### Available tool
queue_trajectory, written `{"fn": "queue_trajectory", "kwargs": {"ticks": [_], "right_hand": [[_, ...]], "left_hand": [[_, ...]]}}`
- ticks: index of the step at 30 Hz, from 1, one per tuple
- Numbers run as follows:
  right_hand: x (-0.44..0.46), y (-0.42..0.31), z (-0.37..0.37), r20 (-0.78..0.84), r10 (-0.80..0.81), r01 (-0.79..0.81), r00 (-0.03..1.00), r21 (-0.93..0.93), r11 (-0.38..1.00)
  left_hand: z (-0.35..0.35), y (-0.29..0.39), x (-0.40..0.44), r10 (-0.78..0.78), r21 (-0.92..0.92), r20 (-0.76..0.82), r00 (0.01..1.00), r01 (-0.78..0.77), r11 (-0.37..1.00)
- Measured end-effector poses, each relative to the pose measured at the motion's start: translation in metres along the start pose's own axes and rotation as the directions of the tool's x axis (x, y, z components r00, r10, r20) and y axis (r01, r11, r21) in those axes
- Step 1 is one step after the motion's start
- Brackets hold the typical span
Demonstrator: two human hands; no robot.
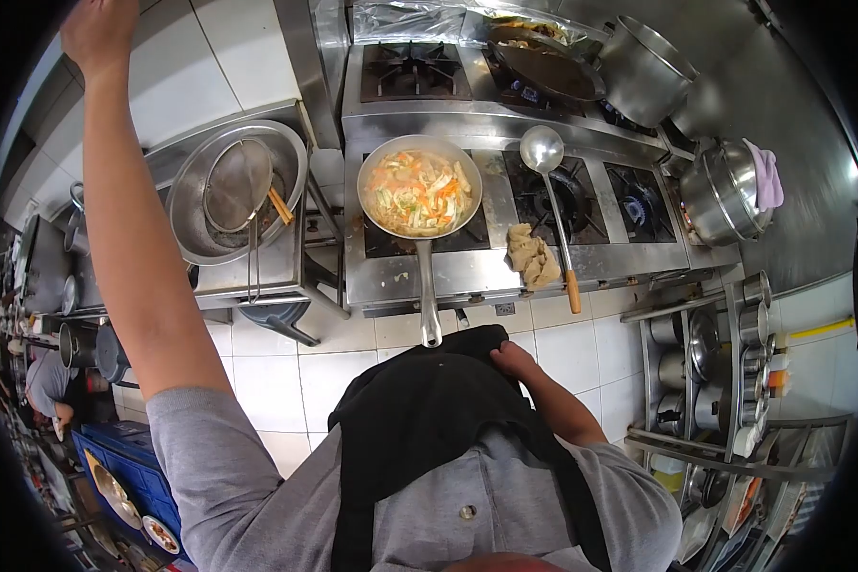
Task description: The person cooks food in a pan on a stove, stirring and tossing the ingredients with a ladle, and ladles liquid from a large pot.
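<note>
My left hand is stretched far up to the top left, near the tiled wall. The frame's edge cuts off its fingers, so what it holds or touches is hidden. My right hand is closed on the edge of my black apron, low in front of my body. Ahead of me a frying pan sits on the front left burner, its handle pointing at me. Sliced vegetables in liquid, orange, white and green, fill it. Neither hand touches the pan.
A long ladle lies across the stove beside a crumpled cloth. Left of the stove, a metal basin holds a strainer. A wok and pots stand behind and right. Another person is far left.
</note>
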State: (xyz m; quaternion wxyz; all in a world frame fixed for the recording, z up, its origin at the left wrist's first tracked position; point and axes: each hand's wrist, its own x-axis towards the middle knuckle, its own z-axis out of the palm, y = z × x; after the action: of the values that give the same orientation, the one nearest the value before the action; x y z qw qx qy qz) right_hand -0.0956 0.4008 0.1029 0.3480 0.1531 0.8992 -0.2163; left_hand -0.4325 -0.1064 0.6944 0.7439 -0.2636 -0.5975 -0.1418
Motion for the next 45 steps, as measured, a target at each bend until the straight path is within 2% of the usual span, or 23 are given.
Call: {"fn": "queue_trajectory", "kwargs": {"ticks": [7,17,22,26,45], "right_hand": [[0.003,0.004,0.005,-0.016,0.001,0.000,1.000,0.025,1.000],[0.004,0.004,0.005,-0.036,-0.035,0.036,0.999,0.016,0.999],[0.008,0.001,0.004,-0.014,-0.035,0.034,0.999,-0.005,0.999],[0.004,-0.005,-0.001,0.004,-0.007,0.007,1.000,-0.020,1.000],[0.007,-0.001,-0.001,0.006,-0.026,0.026,1.000,-0.012,1.000]], "left_hand": [[0.002,0.000,0.001,0.037,0.030,-0.040,0.999,-0.035,0.999],[0.003,-0.001,0.002,0.000,-0.022,-0.007,1.000,0.000,1.000],[0.005,-0.006,0.001,0.086,0.064,-0.054,0.995,-0.083,0.995],[0.001,-0.002,0.000,0.021,0.054,0.004,1.000,-0.022,0.998],[0.004,0.002,0.003,0.049,0.073,-0.067,0.997,-0.044,0.996]]}}
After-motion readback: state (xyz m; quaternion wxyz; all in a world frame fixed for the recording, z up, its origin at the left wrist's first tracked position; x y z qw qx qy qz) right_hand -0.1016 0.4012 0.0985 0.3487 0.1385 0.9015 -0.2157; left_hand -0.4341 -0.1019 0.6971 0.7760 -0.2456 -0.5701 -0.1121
